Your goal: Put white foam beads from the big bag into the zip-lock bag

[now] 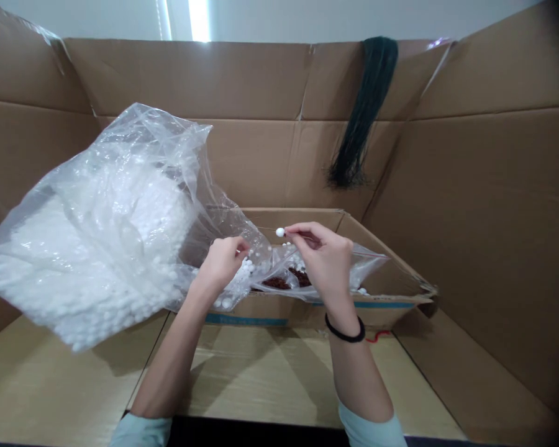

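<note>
Between the thumb and fingers of my right hand (pixel 323 257) is something small, with a white ball (pixel 280 232) at its tip. My left hand (pixel 223 261) is closed in a pinch over the box, its fingertips close together; what they hold is too small to make out. A large clear bag full of white balls (pixel 93 236) stands to the left of my left hand. Below both hands, loose white balls (pixel 245 270) and dark reddish-brown pieces (pixel 277 283) lie in clear plastic inside an open cardboard box (pixel 372 264).
Tall cardboard walls (pixel 251 81) surround the work area. A bundle of dark green strands (pixel 370 99) hangs over the back wall, right of the middle. On the pale wooden table (pixel 261 372), a red strand (pixel 378 336) lies by the box's front right.
</note>
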`<state>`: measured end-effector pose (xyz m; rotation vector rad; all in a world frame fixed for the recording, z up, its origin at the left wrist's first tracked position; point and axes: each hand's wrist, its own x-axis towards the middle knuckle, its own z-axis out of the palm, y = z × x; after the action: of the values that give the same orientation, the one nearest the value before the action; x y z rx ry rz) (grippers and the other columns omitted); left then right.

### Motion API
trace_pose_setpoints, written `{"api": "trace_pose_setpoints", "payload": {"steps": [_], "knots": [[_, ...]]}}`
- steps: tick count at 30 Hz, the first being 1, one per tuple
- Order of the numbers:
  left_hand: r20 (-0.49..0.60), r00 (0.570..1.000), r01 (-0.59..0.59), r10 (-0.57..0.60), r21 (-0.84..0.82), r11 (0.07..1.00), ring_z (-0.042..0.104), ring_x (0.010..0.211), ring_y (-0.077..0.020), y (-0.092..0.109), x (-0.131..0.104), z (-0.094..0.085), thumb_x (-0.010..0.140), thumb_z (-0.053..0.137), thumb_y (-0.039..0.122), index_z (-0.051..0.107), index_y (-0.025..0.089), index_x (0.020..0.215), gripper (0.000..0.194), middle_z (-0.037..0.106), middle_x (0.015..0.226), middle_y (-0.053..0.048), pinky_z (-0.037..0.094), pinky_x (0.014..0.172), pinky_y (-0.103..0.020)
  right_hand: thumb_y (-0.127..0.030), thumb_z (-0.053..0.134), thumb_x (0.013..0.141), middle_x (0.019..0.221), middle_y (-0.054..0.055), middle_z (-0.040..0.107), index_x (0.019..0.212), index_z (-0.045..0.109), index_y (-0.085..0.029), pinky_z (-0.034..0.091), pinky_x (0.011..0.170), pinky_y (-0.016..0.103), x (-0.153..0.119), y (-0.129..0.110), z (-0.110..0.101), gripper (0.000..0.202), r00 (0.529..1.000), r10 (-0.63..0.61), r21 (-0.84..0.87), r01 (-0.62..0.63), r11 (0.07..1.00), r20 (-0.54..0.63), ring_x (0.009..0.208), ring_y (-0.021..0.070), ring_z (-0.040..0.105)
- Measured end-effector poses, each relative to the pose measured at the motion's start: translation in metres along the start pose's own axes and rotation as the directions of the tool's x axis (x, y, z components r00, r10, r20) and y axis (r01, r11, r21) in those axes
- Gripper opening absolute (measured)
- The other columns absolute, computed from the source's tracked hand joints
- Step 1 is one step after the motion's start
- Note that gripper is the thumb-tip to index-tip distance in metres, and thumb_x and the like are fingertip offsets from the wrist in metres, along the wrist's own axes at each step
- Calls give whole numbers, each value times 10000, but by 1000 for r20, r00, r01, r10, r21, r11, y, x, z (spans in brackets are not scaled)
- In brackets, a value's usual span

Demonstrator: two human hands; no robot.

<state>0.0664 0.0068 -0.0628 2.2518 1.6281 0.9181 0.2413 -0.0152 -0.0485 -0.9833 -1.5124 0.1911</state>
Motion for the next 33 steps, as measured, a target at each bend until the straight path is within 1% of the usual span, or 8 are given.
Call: {"api": "trace_pose_setpoints", "payload": {"steps": [7,10,13,16,20,25,30,33], "knots": [[328,909,133,-259,359,924,615,1034,-302,1,-6,-4,819,511,290,637,153,1102,339,653,1113,-186,456,832,-359,-69,422,795,838,95,713,817,692,-154,468,708,317,3,10,-5,283,996,-87,-606,59,794,-17,771,207,649],[379,888,91,-262,414,906,621,1028,-283,5,-8,-6,807,489,197,640,169,1111,340,661,1098,-182,455,832,-340,-35,387,778,884,109,721,890,699,-140,461,737,334,4,10,-6,348,993,-14,-671,92,735,121,832,230,651],[388,886,71,-252,425,902,620,1030,-257,7,-10,-7,767,464,97,648,177,1095,385,663,1096,-169,457,819,-313,-45,393,780,923,93,716,908,696,-148,450,794,348,2,-1,-11,344,970,-130,-575,226,786,205,901,233,630],[366,900,76,-236,403,912,643,951,-246,4,-10,-7,738,454,55,673,162,1027,378,677,1040,-166,467,754,-294,-81,433,776,810,24,709,773,685,-199,454,718,281,-5,-19,-20,278,933,-246,-341,327,881,261,770,169,623],[326,915,120,-237,342,932,660,807,-215,-6,-7,-4,702,502,59,705,163,858,276,702,911,-138,465,657,-260,-48,457,700,658,-4,690,629,674,-205,406,583,227,-13,-31,-27,277,824,1,-347,237,907,566,594,125,596],[150,975,127,-166,243,962,656,778,-211,-18,-3,0,714,580,153,707,171,860,194,710,835,-110,470,670,-268,25,395,697,874,94,725,795,713,-157,414,676,238,-9,-4,-10,379,737,206,-542,249,803,644,771,167,637],[-104,995,15,-13,23,1000,655,715,-206,-11,-5,-7,752,598,215,707,187,821,132,723,804,-84,505,675,-310,-45,517,693,870,54,740,802,735,-186,426,627,215,0,21,9,282,518,296,-433,164,887,803,724,159,646],[-181,983,-72,33,-211,975,667,724,-182,-2,-6,-11,749,622,253,702,196,820,122,729,804,-48,530,696,-302,-45,556,657,784,43,743,771,748,-180,422,611,208,2,25,11,260,488,305,-401,104,910,818,683,151,647]]}}
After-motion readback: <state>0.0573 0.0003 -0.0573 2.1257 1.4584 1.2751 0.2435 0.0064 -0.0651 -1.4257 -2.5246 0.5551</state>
